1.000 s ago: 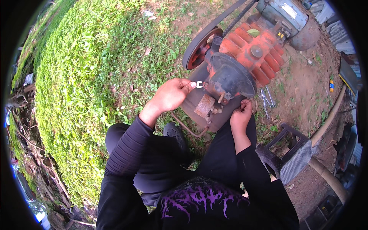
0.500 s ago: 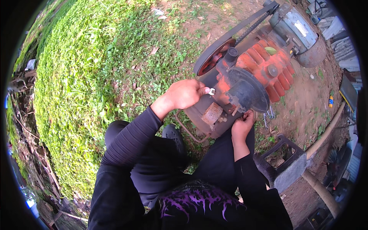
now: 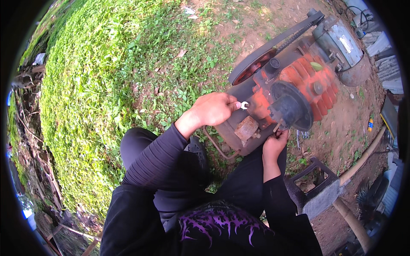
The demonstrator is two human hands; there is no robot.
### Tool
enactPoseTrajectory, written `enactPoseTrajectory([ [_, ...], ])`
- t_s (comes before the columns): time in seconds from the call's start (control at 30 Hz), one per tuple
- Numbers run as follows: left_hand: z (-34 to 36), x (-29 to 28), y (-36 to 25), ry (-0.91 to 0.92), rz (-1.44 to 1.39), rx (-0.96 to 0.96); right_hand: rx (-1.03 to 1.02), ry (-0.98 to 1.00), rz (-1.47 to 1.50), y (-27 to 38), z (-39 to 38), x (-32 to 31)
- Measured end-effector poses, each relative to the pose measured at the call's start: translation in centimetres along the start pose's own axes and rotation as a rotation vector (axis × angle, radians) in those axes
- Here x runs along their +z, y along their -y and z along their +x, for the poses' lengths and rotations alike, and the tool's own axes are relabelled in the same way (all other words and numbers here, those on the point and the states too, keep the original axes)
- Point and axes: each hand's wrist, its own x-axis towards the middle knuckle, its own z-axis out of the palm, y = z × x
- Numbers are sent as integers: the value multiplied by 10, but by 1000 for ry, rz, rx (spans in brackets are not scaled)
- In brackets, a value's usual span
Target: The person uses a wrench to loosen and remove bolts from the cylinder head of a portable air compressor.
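Observation:
An air compressor with an orange finned pump (image 3: 294,79) and a dark tank (image 3: 232,132) lies in front of me. My left hand (image 3: 213,112) is closed round an open-end wrench (image 3: 244,105), whose bright jaw pokes out past my thumb beside the pump's base. My right hand (image 3: 274,145) is pinched at the near side of the pump, just below the black round air filter (image 3: 294,106). Whatever its fingertips grip is hidden. A rusty square block (image 3: 246,128) sits on the tank between my hands.
A belt (image 3: 277,42) runs from the pump's pulley to a grey motor (image 3: 339,40). More wrenches (image 3: 302,134) lie on the dirt right of my right hand. Nearby stands a dark plastic stool (image 3: 318,187). Grass (image 3: 94,98) covers the left side.
The compressor and both hands appear shifted slightly right and down in view. The wrench stays in my left hand, and my right hand keeps to the same spot under the filter.

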Motion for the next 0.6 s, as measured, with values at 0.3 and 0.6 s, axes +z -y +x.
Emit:
enactPoseTrajectory([
  [0.3, 25, -20, 3, 178, 68, 103, -24, 11, -60, -8, 1, -4],
  [0.6, -3, 52, 7, -96, -413, -45, -13, 24, 25, 0, 0, 1],
])
